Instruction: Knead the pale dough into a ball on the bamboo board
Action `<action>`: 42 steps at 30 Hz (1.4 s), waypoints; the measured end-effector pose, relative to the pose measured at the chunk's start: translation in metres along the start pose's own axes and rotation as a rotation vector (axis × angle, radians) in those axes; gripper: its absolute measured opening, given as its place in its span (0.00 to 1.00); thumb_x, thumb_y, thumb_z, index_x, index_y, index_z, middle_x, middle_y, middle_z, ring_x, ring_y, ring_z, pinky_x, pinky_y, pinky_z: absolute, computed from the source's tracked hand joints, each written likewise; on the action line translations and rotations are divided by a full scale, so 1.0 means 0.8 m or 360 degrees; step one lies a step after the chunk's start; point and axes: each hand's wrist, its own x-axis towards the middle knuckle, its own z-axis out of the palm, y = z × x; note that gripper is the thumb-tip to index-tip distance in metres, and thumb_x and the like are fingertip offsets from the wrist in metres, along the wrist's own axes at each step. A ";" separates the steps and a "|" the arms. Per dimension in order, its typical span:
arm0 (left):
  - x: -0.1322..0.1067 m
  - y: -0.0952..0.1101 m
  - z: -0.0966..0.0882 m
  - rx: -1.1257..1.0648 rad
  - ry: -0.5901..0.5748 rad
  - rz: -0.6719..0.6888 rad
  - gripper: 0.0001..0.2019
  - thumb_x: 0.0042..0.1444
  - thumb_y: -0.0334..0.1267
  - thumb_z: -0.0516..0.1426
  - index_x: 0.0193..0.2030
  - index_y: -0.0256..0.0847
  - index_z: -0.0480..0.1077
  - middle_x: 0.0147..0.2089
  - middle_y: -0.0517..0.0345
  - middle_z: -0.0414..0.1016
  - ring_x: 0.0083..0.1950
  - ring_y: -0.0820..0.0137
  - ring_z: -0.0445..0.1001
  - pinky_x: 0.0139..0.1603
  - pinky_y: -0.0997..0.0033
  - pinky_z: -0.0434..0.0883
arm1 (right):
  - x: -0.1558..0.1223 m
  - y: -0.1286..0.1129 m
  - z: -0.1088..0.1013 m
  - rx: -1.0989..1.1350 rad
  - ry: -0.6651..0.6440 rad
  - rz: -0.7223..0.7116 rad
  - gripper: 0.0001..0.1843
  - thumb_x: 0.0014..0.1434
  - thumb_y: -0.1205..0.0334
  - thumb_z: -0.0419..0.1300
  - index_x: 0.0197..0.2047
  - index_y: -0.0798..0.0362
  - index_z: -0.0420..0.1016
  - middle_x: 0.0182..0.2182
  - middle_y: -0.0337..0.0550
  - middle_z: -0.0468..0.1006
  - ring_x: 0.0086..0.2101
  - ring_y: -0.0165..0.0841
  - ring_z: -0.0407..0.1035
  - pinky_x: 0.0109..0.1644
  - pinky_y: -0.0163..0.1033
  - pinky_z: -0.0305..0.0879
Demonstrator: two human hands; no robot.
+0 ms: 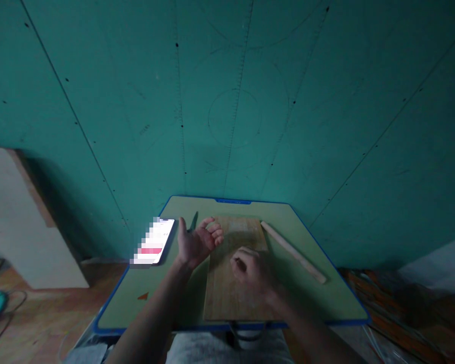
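My left hand hovers palm up at the left edge of a wooden board, thumb raised and fingers half curled, with nothing in it. My right hand rests over the middle of the board, back up, its fingers curled under and blurred. The board lies lengthwise on a small green table with a blue rim. A phone with a lit screen lies on the table's left side, just left of my left hand. A wooden rolling pin lies diagonally to the right of the board.
A dark slim object, perhaps a knife, lies behind my left hand. A small orange scrap sits on the table's near left. A teal wall stands close behind. A white block, teal cable and wooden floor are to the left; clutter lies to the right.
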 end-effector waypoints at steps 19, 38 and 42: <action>0.019 -0.076 -0.029 0.2260 0.0068 0.0680 0.13 0.61 0.37 0.50 0.50 0.41 0.69 0.54 0.46 0.71 0.56 0.60 0.70 0.59 0.58 0.67 | 0.090 0.041 -0.012 -0.0773 -0.0164 0.0196 0.17 0.62 0.60 0.52 0.27 0.51 0.79 0.31 0.47 0.83 0.30 0.35 0.71 0.35 0.39 0.55; 0.011 -0.084 -0.019 0.2190 -0.0032 0.0633 0.22 0.62 0.33 0.48 0.63 0.33 0.59 0.65 0.34 0.60 0.69 0.54 0.59 0.66 0.49 0.61 | 0.115 0.038 0.024 -0.0578 -0.0443 0.0237 0.27 0.65 0.61 0.47 0.66 0.56 0.59 0.66 0.53 0.60 0.66 0.44 0.51 0.67 0.51 0.45; 0.014 -0.093 -0.027 0.2301 -0.0017 0.0612 0.28 0.62 0.32 0.48 0.69 0.31 0.48 0.70 0.31 0.53 0.73 0.52 0.51 0.68 0.46 0.59 | 0.132 0.060 0.036 -0.0205 -0.0372 0.0374 0.28 0.63 0.60 0.49 0.65 0.55 0.62 0.66 0.52 0.61 0.65 0.40 0.54 0.66 0.47 0.49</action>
